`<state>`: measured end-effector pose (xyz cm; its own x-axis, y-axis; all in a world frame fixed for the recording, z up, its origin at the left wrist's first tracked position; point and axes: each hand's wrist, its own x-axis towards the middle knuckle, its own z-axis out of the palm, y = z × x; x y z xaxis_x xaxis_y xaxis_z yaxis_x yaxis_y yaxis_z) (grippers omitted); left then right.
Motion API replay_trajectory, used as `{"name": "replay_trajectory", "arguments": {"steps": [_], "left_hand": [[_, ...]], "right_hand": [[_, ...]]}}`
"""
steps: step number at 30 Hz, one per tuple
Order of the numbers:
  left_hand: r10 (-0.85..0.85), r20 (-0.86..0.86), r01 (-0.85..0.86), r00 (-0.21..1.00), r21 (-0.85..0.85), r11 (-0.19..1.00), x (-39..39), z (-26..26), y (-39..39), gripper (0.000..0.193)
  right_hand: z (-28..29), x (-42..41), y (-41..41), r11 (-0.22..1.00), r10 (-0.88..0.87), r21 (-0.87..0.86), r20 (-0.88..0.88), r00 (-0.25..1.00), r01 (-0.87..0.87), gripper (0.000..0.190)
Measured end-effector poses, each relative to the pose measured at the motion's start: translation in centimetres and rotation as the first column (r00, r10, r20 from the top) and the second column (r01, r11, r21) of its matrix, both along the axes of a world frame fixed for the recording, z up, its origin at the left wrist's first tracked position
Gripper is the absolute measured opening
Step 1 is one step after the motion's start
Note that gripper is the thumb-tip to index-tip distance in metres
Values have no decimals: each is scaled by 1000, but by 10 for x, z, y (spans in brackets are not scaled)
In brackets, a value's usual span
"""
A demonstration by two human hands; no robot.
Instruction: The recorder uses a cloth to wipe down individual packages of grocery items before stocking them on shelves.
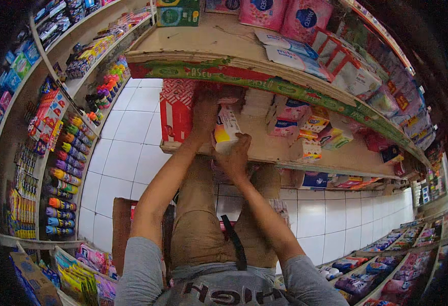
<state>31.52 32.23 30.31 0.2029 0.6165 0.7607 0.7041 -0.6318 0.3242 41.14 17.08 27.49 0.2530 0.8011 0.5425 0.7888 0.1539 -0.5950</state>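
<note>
My right hand is wrapped around the near end of a white and yellow tissue pack on the middle shelf. Deeper in, under the overhanging upper shelf, my left hand reaches between that pack and a red and white patterned box. Shadow and blur hide its fingers, so what it touches is unclear. Behind the held pack, a stack of white packs stands in the shade. Pink Paseo tissue packs sit farther right, beside a yellow and white pack.
The upper shelf carries pink tissue packs and flat baby-wipe packs; its front edge juts over my hands. Spray cans line the left shelving. A cardboard box stands by my leg on the white tiled floor.
</note>
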Motion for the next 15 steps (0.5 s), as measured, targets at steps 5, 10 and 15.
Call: {"name": "replay_trajectory", "arguments": {"steps": [5,10,15], "left_hand": [[-43,-139,32,989,-75,997,0,16,-12,28],[122,-388,-163,914,-75,984,0,24,-2,29],[252,-245,-225,936,134,965,-13,1,20,28]], "right_hand": [[-3,-9,5,999,-20,-37,15,1000,21,82],[-1,-26,15,994,-70,-86,-97,993,62,83],[-5,-49,36,991,-56,-128,-154,986,36,87]]}}
